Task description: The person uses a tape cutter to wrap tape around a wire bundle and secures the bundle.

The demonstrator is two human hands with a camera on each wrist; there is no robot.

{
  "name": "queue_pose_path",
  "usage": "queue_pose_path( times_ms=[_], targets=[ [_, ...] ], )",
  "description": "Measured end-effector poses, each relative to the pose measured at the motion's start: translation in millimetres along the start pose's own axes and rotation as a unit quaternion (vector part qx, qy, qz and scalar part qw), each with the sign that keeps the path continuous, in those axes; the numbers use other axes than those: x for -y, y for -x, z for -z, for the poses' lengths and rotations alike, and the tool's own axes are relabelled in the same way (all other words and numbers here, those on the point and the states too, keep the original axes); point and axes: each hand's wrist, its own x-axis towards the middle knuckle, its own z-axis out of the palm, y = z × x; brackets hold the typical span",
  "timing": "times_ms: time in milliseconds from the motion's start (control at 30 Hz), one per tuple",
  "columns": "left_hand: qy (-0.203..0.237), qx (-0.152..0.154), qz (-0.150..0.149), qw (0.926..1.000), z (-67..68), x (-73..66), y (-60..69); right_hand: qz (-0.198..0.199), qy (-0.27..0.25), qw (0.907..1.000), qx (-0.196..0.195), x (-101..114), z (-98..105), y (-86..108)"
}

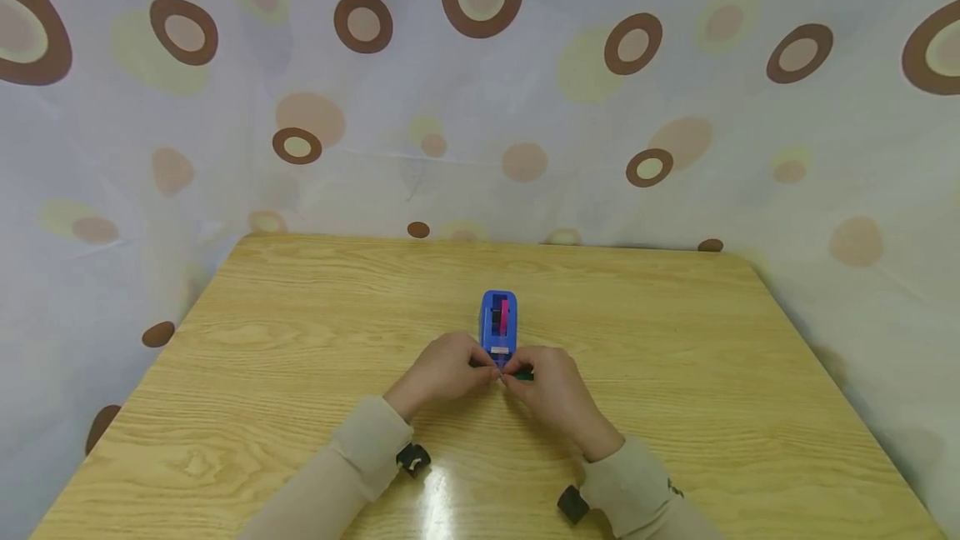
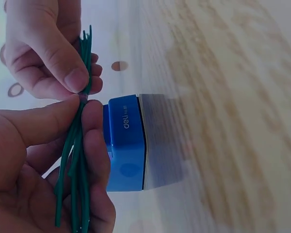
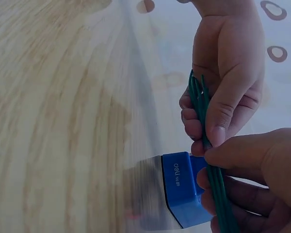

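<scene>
A bundle of thin green strands is pinched by both hands, whose fingertips meet near its middle. In the head view the left hand and right hand come together in front of a blue tape dispenser with a pink roll in it. A narrow clear band, seemingly tape, circles the bundle between the thumbs. In the right wrist view, the green strands run through both hands, with looped ends at the top. Beside the hands stands the dispenser, not visibly touched.
The wooden table extends around the hands and dispenser. A pale curtain with brown circles hangs behind it and at both sides. Black straps show at both wrists by the beige sleeves.
</scene>
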Motion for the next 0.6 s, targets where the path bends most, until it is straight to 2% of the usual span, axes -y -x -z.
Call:
queue_pose_path(
  times_ms=[200, 600],
  targets=[
    [-0.009, -0.026, 0.002, 0.9996, -0.9, -2.4, 2.4, -0.020, -0.046, 0.9984, 0.027, -3.3, 6.4, -3.4],
    [-0.006, -0.061, 0.012, 0.9981, -3.8, -5.5, 6.3, -0.063, -0.077, 0.9928, 0.067, -4.8, 9.3, -11.4]
  ],
)
